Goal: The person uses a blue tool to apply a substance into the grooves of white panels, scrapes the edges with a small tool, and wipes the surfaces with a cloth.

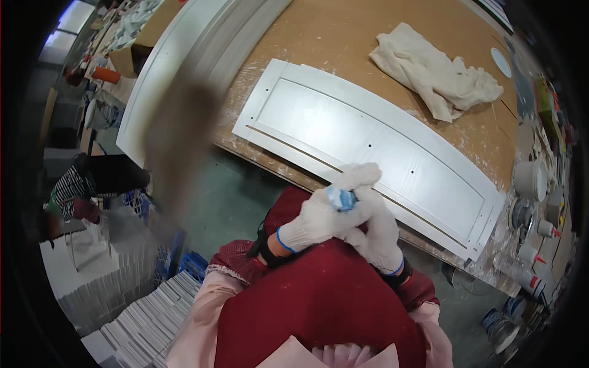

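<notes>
Both my hands wear white knit gloves with blue cuff edges and are brought together in front of my dark red apron. My left hand (313, 219) is closed on a small blue-and-white thing (342, 199), whose kind I cannot make out. Pressed against it from the other side, my right hand (375, 230) has its fingers bent around the same thing, partly hidden. Just beyond the hands lies a white panel (356, 138) with an arched far edge, a slot along its near side and several small holes. It rests on the brown worktable (331, 37), overhanging the front edge.
A crumpled cream cloth (432, 70) lies behind the panel. Long white pieces (178, 55) are at the table's left. Bottles (518, 270) and tubs (530, 179) crowd the right. Stacked white boards (153, 319) stand at lower left, near another person's striped sleeve (70, 187). A brown blur (184, 129) covers part of the view.
</notes>
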